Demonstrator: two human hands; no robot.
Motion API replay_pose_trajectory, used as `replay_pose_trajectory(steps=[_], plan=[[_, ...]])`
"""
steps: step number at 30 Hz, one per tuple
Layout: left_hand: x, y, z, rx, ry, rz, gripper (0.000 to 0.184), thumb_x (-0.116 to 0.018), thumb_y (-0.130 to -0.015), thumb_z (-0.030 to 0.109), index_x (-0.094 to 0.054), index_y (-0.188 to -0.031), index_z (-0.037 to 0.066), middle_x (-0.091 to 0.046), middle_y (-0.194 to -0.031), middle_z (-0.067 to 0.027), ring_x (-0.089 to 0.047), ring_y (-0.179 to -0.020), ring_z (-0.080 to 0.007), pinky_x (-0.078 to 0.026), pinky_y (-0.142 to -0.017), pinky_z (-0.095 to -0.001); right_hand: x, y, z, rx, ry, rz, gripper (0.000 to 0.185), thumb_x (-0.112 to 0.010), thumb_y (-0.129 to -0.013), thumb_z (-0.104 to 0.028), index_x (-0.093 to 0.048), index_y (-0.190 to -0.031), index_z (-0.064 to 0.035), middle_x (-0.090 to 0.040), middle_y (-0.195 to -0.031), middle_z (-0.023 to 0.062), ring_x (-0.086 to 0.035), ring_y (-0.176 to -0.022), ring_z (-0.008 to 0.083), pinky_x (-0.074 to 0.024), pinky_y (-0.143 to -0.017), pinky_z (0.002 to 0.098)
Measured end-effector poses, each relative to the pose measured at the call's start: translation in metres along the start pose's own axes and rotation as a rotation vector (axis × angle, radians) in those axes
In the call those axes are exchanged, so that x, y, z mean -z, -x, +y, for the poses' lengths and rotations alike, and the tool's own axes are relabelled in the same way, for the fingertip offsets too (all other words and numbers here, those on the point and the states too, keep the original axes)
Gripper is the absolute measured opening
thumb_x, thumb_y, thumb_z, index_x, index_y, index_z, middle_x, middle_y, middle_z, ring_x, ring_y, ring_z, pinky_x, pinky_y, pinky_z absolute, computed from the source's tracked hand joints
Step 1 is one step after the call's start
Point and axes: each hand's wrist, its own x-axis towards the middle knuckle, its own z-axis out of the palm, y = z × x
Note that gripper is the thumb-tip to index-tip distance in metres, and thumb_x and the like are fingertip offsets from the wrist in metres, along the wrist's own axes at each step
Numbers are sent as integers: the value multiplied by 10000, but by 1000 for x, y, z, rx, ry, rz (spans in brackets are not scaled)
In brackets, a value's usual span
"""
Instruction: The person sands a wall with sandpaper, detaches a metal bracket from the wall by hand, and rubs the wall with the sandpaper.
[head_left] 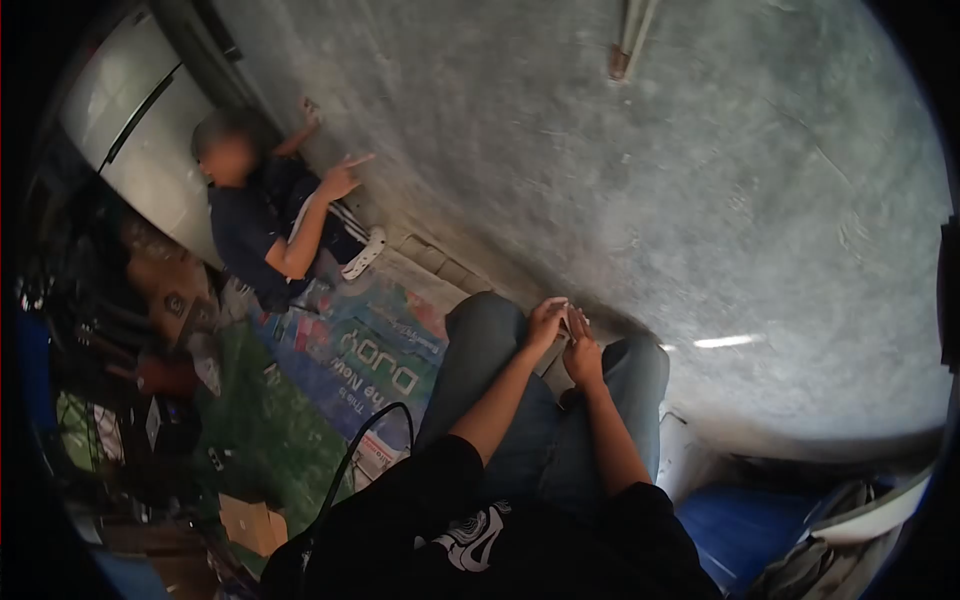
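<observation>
Left hand: the left hand [546,324] is meeting the other at the centre of the frame, its fingers bending inward; whether it is gripping anything, I cannot tell.
Right hand: the right hand [582,358] is lying just beside it, fingers narrowing together and pointing up the frame; its hold is also too small to tell.
Between the hands: a small pale patch [567,315] is showing at the fingertips, at the centre of the frame, too blurred to name.
Jeans: the jeans [480,350] are spreading beneath both forearms.
Other person: a person [243,225] in dark clothing is staying low beside the grey wall [700,200], upper left, one arm extending towards it.
Floor: a printed sheet [330,350] is covering the floor left of centre.
Lower left: an open cardboard box [252,525] is sitting near the frame's bottom.
</observation>
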Motion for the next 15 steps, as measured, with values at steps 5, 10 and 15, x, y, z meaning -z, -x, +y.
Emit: replay_pose_trajectory(steps=[5, 10, 15], plan=[[-2, 5, 5, -63, -61, 9, 259, -545, -868, 224, -579, -1067, 63, -643, -838, -63, -631, -639, -119, -496, -504, -235, -1, -2, 9, 51, -9, -29, 612, -438, -733, 61, -374, -1329, -65, -417, -1315, 217, -439, -1180, 375, -414, -937, 433], [-5, 5, 8, -50, -96, 6, 266, -581, -857, 261, -583, -1042, 69, -656, -793, -54, -639, -635, -124, -485, -490, -228, -3, -2, 10, -84, -119, -33, 599, -420, -736, 72, -390, -1320, -62, -454, -1278, 224, -434, -1178, 398, -405, -943, 428], [-5, 1, 4, -61, -113, 0, 264, -586, -854, 257, -583, -1041, 70, -659, -791, -53, -640, -630, -124, -481, -484, -225, 2, -4, 3, -77, -123, -23, 612, -430, -731, 60, -397, -1323, -96, -447, -1290, 214, -439, -1176, 388, -405, -945, 425]])
